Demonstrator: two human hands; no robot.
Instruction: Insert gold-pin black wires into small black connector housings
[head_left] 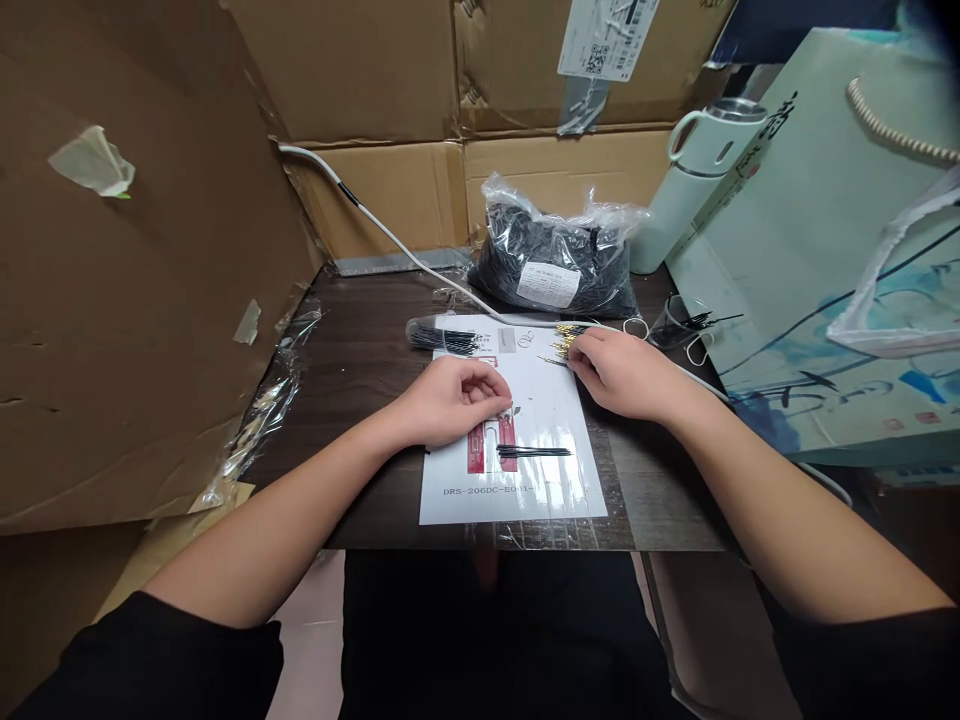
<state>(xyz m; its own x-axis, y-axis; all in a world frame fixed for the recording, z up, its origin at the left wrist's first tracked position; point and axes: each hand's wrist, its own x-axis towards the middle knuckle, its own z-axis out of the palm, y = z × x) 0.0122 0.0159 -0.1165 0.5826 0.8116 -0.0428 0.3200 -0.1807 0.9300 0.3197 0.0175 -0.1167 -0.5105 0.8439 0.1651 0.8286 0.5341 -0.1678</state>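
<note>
My left hand (466, 402) rests over the white printed sheet (517, 500). Its thumb and index finger are pinched together; a tiny dark bit shows at the tips, too small to name. At the sheet's upper right, the bent fingers of my right hand (619, 375) come down on a pile of thin black pieces with gold ends (564, 340). My palm hides part of that pile, and what the fingertips grip is hidden. Several thin black sticks (534, 451) lie side by side on the lower sheet. A bundle of similar black sticks (442, 337) in clear plastic lies beyond my left hand.
A clear bag full of black pieces (559, 255) stands at the back, with a white cable (405, 245) before it. To the right are a pale bottle (686, 190), a small clear cup (670, 322) with black sticks and a paper bag (810, 250). Cardboard walls (360, 80) surround the dark table (360, 370).
</note>
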